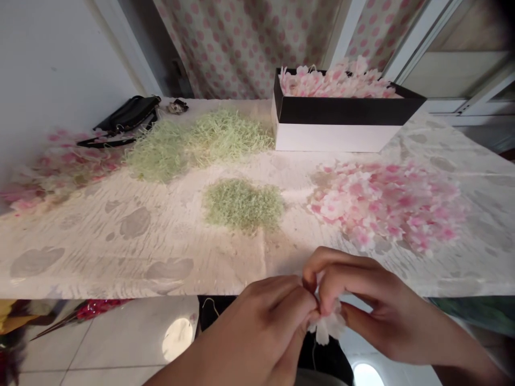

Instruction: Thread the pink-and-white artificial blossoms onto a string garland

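Observation:
A pale artificial flower (329, 326) is between my two hands, just off the table's front edge and above my lap. My left hand (277, 316) is closed, its fingertips pinched at the flower's base; a thin thread or stem hangs below. My right hand (370, 300) curls in from the right, finger and thumb bent and gripping the petals. The exact contact is partly hidden by the fingers. Beyond my right hand lies a heap of pink and white artificial flowers (386, 201). A small clump of green artificial filler (243, 205) lies ahead of my left hand.
A white box with a black rim (333, 128), full of pink blossoms, stands at the back. Larger pale green bunches (225, 134) lie left of it. Further left are more pink flowers (64, 171) and a black bag (131, 115). A patterned cloth (132, 246) covers the table.

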`<state>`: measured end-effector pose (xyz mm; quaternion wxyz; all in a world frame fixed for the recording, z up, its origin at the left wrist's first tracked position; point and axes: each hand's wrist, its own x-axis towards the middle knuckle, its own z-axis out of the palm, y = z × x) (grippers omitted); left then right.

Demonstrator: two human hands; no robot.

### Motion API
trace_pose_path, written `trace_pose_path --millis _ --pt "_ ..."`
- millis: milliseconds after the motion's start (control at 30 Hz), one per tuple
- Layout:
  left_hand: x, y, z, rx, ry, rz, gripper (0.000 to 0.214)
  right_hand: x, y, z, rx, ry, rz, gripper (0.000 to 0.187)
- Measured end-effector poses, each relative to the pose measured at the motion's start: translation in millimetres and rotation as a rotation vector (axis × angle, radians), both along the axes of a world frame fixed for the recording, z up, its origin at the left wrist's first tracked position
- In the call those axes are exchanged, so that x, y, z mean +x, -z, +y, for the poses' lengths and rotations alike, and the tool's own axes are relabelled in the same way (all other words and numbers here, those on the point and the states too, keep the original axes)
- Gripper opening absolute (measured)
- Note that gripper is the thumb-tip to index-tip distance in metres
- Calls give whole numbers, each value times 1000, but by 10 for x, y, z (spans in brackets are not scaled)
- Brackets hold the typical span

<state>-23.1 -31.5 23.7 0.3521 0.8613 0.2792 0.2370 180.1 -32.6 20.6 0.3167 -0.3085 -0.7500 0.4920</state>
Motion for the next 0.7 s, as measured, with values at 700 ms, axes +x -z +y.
trace_pose_path --millis 700 --pt "-255 172 5 -287 -142 -196 14 -66 295 -59 -458 42 369 6"
